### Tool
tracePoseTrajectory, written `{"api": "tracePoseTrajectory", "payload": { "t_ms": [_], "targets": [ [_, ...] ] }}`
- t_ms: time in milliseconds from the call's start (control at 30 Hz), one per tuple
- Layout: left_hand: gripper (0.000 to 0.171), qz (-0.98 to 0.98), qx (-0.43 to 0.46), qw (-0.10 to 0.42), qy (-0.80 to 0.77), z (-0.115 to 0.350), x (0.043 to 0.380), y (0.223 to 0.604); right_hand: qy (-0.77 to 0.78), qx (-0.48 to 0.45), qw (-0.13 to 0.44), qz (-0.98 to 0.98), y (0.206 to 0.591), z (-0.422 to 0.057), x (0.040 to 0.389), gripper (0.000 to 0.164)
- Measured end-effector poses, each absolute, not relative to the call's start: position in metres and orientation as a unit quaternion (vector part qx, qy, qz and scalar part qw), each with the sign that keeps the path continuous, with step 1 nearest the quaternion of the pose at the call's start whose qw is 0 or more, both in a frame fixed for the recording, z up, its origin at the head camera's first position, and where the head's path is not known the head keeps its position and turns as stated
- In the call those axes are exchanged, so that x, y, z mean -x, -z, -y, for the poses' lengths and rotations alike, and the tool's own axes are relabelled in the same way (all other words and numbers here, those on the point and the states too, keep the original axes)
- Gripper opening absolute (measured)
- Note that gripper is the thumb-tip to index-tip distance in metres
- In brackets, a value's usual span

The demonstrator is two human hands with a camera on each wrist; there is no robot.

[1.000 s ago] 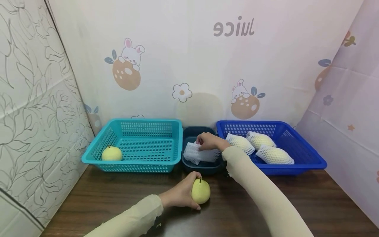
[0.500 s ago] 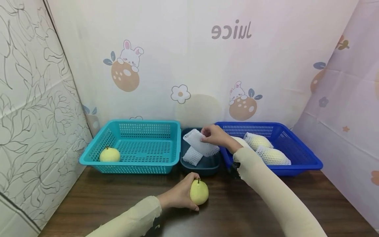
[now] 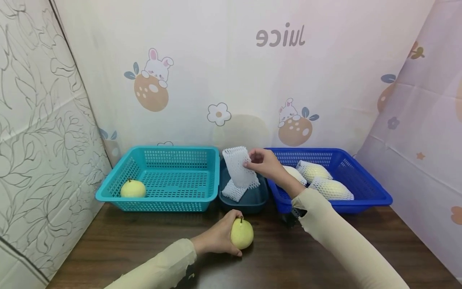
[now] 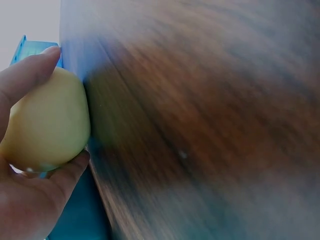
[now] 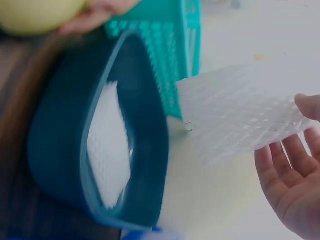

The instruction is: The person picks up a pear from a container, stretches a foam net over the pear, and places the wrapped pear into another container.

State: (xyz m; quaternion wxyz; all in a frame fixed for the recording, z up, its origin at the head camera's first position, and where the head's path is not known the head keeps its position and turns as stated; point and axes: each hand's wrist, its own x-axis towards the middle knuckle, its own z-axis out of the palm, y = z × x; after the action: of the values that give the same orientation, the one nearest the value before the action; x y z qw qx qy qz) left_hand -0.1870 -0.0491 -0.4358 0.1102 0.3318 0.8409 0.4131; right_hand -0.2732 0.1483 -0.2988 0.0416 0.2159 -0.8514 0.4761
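Note:
My left hand (image 3: 218, 237) grips a yellow-green pear (image 3: 242, 234), stem up, on the wooden table in front of the small bin; in the left wrist view thumb and fingers wrap the pear (image 4: 52, 122). A white foam net sleeve (image 3: 239, 166) hangs flat from my right hand (image 3: 265, 162), pinched at its edge between thumb and fingers. It is raised over the dark teal bin (image 3: 258, 204). Inside that bin lies another foam net sleeve (image 5: 109, 150), seen whole in the right wrist view.
Left of the bin stands a turquoise basket (image 3: 159, 206) with one bare pear (image 3: 133, 188) in its near left corner. On the right, a blue basket (image 3: 371, 199) holds several net-wrapped pears (image 3: 332, 188). A printed curtain (image 3: 195, 60) hangs close behind them.
My right hand has pulled one foam net sleeve up out of the bin and turned it more upright, uncovering the sleeve beneath. The left hand keeps its grip on the pear in place.

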Motion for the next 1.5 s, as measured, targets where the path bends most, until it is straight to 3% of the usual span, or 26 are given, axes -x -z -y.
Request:
{"api": "tracePoseTrajectory", "payload": {
  "t_ms": [500, 967, 1267, 1500],
  "targets": [
    [0.088, -0.837, -0.336, 0.119, -0.415, 0.047, 0.187, 0.437, -0.552, -0.182, 0.03, 0.813, 0.31, -0.147, 0.228, 0.02],
    [0.088, -0.842, -0.336, 0.11, -0.408, 0.047, 0.185, 0.435, -0.582, -0.177, 0.027, 0.793, 0.315, -0.149, 0.222, 0.021],
    [0.101, -0.844, -0.329, 0.113, -0.407, 0.05, 0.181, 0.432, -0.599, -0.185, 0.061, 0.777, 0.302, -0.147, 0.214, 0.019],
    [0.068, -0.822, -0.273, 0.097, -0.491, 0.055, 0.179, 0.411, -0.617, -0.197, 0.094, 0.756, 0.295, -0.145, 0.21, 0.016]
  ]
}}
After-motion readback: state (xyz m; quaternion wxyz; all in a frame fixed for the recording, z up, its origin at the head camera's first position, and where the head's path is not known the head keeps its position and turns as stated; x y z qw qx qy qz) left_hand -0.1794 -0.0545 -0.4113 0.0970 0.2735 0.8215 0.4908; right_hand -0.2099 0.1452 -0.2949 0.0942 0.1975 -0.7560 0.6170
